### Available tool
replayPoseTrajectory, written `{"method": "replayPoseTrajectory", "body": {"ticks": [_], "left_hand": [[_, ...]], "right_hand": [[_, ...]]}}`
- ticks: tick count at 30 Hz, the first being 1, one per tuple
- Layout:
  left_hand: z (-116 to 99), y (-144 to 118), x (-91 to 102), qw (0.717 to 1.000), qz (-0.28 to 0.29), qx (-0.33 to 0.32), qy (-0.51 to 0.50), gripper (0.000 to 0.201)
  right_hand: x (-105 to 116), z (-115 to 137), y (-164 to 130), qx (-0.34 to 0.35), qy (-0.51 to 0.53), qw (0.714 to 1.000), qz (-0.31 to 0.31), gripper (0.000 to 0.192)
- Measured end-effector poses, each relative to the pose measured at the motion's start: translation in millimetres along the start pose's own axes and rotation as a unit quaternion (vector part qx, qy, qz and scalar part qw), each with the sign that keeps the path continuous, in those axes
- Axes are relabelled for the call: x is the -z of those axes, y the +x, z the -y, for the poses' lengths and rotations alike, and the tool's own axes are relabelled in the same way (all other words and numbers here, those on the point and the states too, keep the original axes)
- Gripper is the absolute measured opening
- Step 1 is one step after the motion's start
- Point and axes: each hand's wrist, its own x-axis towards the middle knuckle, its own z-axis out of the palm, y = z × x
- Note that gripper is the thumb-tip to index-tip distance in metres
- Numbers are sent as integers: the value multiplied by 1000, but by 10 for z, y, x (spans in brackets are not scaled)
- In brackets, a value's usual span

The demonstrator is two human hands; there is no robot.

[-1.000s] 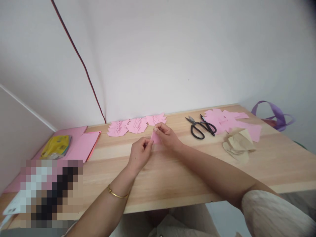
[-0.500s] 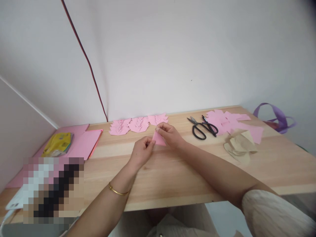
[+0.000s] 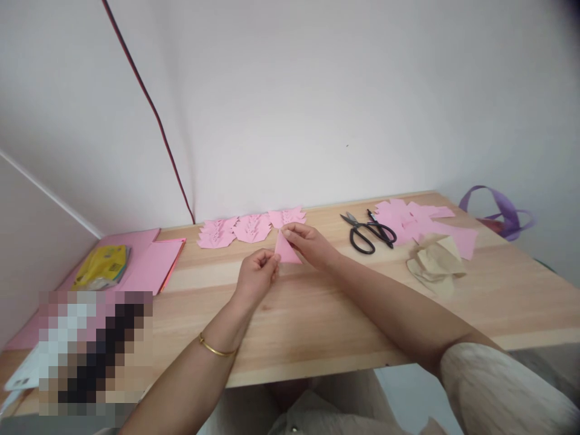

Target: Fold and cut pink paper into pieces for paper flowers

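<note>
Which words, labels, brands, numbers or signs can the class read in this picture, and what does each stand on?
No text is readable.
Yellow plastic packet: printed marks, too small and blurred.
White oblong object, partly pixelated: dark marks, too blurred to tell whether text.
Pink folded paper triangle: no writing visible.

Both hands pinching at the pink paper [image 3: 288,254].
Left hand [image 3: 255,273]: at the paper's lower left corner, thumb pressed against curled fingers, left forearm [image 3: 193,368] rising from below and left of the paper. Right hand [image 3: 312,246]: at the paper's upper right side, thumb and bent forefinger near its tip, right forearm [image 3: 389,308] slanting in from below and right of the paper.
</note>
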Motion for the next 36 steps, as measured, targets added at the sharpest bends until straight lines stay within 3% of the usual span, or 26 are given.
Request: {"method": "replayPoseTrajectory", "body": {"ticks": [3,7,14,19,27,33,36], "left_hand": [[-31,-12,1,998,-45,-31,36,24],[-51,-17,22,992,-77,-69,74,22],[-21,14,49,994,-64,-79,50,19],[-23,36,69,994,-70,-72,38,21],[-23,68,101,993,-95,-76,6,23],[-90,69,112,990,-118,-74,-11,24],[-87,84,114,990,-121,-68,-26,23]], "right_hand": [[26,36,-8,-35,-18,999,37,35],[29,60,-44,-50,-133,985,94,30],[-11,137,-71,-40,-194,975,97,31],[-7,146,-54,-41,-238,969,60,38],[57,183,-38,-24,-185,974,129,32],[69,163,-28,-62,-193,978,40,37],[86,155,-28,-33,-164,983,79,35]]}}
